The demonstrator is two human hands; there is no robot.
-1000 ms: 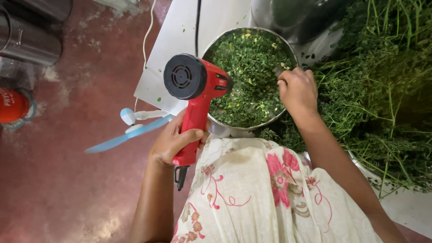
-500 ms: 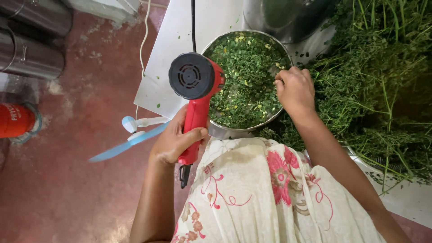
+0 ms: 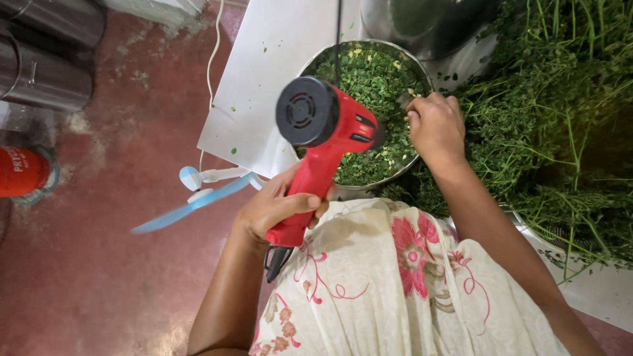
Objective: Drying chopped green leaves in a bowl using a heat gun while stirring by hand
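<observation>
Spread over the right half of the view, from 12 to 4 o'clock: a big heap of green leafy stalks [image 3: 560, 125] lying on a white bench [image 3: 264, 92]. At 7 to 9 o'clock, red floor [image 3: 99, 264]. At bottom centre, cream cloth with pink flowers [image 3: 395, 290] across the lap. Just above centre, a round steel bowl [image 3: 316, 56] filled with plucked green leaves [image 3: 376, 79], standing on the bench beside the heap. At 12 o'clock beyond it, a second steel vessel [image 3: 422, 26], and at 10 o'clock two steel cylinders [image 3: 46, 79] on the floor. In front of the bowl, a red heat gun [image 3: 323, 145] with black round rear end facing up, nozzle aimed toward the leaves, black cord hanging from the handle's foot. Left hand [image 3: 277, 207] at 6 o'clock of the gun, grip clamped around the red handle. Right hand [image 3: 435, 125] at 3 o'clock of the gun, resting on the bowl's right rim among the leaves, fingers curled together; cannot tell whether anything is pinched. At 8 o'clock, a small blue-bladed fan [image 3: 191, 198] on the floor by the bench edge, and a red canister [image 3: 23, 171] at 9 o'clock.
</observation>
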